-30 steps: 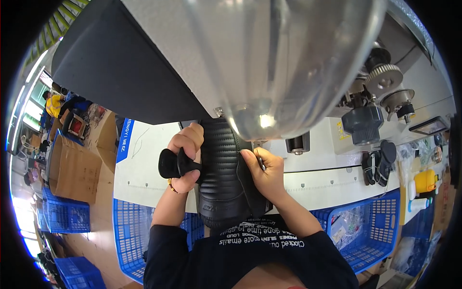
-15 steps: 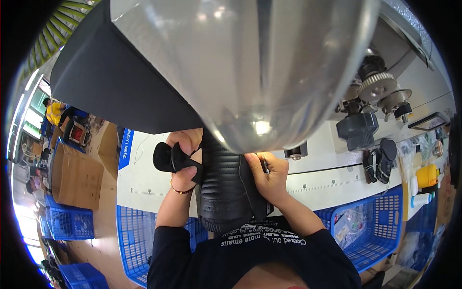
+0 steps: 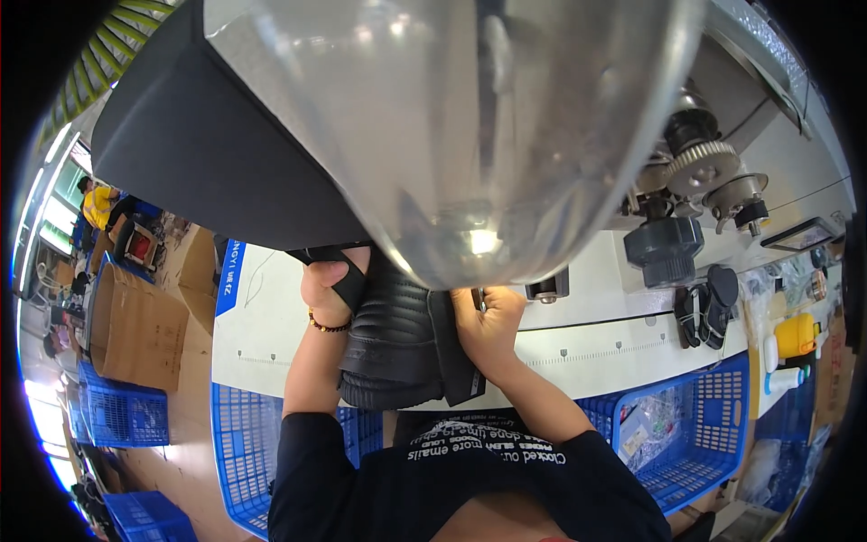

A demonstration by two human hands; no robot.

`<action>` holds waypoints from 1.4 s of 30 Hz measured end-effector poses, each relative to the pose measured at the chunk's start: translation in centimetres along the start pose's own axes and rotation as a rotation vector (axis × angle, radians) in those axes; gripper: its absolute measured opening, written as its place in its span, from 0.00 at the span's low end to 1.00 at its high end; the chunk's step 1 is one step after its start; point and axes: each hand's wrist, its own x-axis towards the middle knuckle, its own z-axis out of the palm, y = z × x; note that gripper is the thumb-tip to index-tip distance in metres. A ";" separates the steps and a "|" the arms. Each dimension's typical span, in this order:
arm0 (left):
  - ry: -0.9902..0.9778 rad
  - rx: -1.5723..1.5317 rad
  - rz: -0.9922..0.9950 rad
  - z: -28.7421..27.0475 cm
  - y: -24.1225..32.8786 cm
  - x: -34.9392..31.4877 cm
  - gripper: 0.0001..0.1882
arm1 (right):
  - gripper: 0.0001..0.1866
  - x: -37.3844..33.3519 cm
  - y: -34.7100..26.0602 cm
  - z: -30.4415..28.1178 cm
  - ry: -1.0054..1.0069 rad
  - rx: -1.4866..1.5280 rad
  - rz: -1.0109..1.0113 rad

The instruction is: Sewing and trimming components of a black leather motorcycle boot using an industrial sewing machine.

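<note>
A black ribbed padded piece (image 3: 397,348) lies on the white sewing table (image 3: 262,334), hanging over its near edge. My left hand (image 3: 327,287) grips a black strap at the piece's upper left corner. My right hand (image 3: 485,323) presses flat on the piece's right side, next to a dark flap. A large shiny metal lamp shade (image 3: 470,126) and a black panel (image 3: 199,154) close to the camera hide the far end of the piece and the fingertips of both hands.
Sewing machine gears and a black handwheel (image 3: 668,244) stand at the right. Blue plastic baskets (image 3: 686,425) hang along the table's near edge. A yellow cup (image 3: 795,336) sits far right. Cardboard boxes (image 3: 135,330) and another person (image 3: 99,203) are at the left.
My left hand has moved up and away from me with the strap, now partly under the black panel. The padded piece has slid further under the lamp shade.
</note>
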 end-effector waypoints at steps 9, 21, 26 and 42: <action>0.201 0.135 -0.190 2.2 0.4 1.1 0.28 | 0.17 -1.7 -1.0 -1.7 -0.141 0.135 0.287; 0.749 -0.544 -0.234 0.7 -0.5 1.9 0.19 | 0.15 -0.9 -0.9 -1.3 -0.099 0.106 0.201; 0.505 0.015 -0.310 -1.0 0.5 1.8 0.14 | 0.12 -0.7 -0.4 -1.1 -0.081 0.114 0.219; 0.021 1.171 -0.256 -2.0 4.2 3.4 0.18 | 0.07 0.2 0.0 0.2 0.011 0.129 0.264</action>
